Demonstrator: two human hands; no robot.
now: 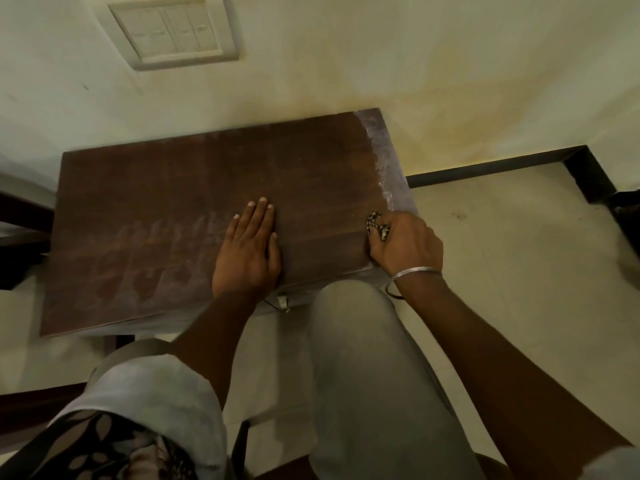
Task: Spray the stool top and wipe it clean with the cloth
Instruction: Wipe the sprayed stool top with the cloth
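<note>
While the left hand (247, 252) lies flat near the middle of the one brown stool top (156, 188), fingers straight and close together, the right hand (405, 244) at its 3 o'clock is curled round the single patterned cloth (375, 225) at the top's right edge. Pale smears streak the top at 9 o'clock of the left hand. One silver bangle (415, 273) rings the right wrist. One switch plate (173, 31) sits on the wall at 11 o'clock, its markings too blurred to read.
</note>
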